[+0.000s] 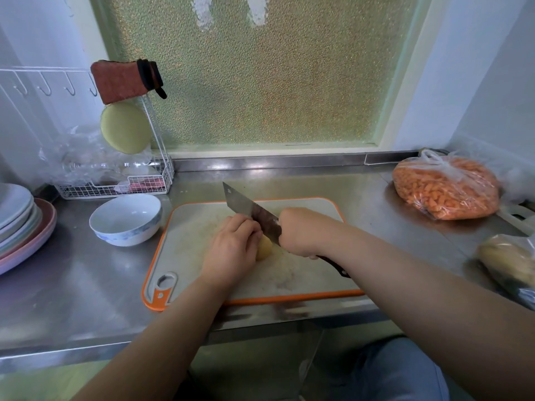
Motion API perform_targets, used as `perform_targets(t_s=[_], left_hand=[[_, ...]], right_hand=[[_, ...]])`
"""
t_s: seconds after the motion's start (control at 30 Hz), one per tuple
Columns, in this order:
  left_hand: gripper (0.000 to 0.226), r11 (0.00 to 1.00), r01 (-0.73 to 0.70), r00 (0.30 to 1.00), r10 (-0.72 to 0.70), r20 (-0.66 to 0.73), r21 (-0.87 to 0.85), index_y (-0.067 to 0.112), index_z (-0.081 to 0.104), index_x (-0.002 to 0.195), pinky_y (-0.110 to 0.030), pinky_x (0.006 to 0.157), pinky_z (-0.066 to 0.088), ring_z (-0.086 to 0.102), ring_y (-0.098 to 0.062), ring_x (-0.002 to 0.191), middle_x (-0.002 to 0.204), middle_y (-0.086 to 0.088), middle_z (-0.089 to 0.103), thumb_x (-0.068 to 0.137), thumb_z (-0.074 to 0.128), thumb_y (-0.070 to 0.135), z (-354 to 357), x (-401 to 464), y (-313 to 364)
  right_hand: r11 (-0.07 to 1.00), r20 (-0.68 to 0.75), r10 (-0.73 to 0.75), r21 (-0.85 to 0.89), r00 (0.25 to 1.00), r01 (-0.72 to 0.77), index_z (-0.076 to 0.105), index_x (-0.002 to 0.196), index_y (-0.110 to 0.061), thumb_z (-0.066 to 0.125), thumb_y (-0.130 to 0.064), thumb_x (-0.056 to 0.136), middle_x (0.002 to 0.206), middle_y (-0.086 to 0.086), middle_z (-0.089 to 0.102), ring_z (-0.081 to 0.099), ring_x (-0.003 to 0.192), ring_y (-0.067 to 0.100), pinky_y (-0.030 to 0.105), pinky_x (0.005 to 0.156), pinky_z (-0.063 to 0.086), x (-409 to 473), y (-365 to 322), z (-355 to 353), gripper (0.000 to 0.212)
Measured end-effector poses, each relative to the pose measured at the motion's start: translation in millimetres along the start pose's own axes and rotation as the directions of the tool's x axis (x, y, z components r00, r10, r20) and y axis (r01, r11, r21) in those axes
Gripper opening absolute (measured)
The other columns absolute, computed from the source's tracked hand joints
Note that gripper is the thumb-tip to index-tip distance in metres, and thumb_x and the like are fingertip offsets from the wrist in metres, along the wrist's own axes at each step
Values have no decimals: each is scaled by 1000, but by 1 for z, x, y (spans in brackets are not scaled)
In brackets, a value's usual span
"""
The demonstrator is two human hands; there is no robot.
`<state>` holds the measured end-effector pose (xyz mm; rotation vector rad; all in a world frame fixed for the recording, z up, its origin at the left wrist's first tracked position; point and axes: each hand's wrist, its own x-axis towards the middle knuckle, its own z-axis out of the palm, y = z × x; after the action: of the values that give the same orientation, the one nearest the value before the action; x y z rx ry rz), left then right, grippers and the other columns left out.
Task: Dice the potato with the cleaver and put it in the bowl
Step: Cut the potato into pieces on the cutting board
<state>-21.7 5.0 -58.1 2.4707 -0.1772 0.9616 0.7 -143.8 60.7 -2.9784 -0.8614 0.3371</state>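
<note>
**Q:** On the board (304, 273), centre of the head view, what is under the hands?

**A:** A peeled potato (265, 248), pale yellow and mostly hidden. Only its end shows, at 3 o'clock of the left hand (231, 250). It looks firm but wet, so probably slippery. It should be pinned from above with the fingertips tucked back, well off the cut line.

**Q:** How do the hands stand?

**A:** The left hand is curled over the potato, knuckles up, pressing it to the board. The right hand (298, 231) is clenched round the handle of the cleaver (252, 212). The blade runs toward 11 o'clock and sits just beside the left knuckles. Whether the edge is already into the potato cannot be told.

**Q:** And the bowl?

**A:** The bowl (126, 219) is white with blue marks and stands at 9 o'clock of the board, just off its edge, with no potato in it. No diced pieces are visible, so the cutting looks barely begun.

**Q:** What else is nearby?

**A:** Plates (20, 224) are stacked at far 9 o'clock, and a bag of carrot pieces (445, 188) lies at 2 o'clock.
</note>
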Motion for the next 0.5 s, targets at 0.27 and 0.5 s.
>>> perform_targets(t_s=[0.27,0.5], left_hand=[[18,1000,-6,1000,6,2,12,11,63,84,-34,69,43,50,-24,78,86,-3,58,86,51,24,2,0,-3],[10,999,-29,999,28,24,26,13,62,86,-38,70,44,50,-25,79,89,-2,58,86,53,19,1,-1,-5]], right_hand=[[992,45,-8,-129,999,13,42,63,-8,41,5,89,49,9,43,40,39,18,26,39,31,10,-10,8,30],[987,99,2,-160,995,14,33,57,-11,45,1,91,97,21,66,39,48,23,24,38,23,10,-15,24,38]])
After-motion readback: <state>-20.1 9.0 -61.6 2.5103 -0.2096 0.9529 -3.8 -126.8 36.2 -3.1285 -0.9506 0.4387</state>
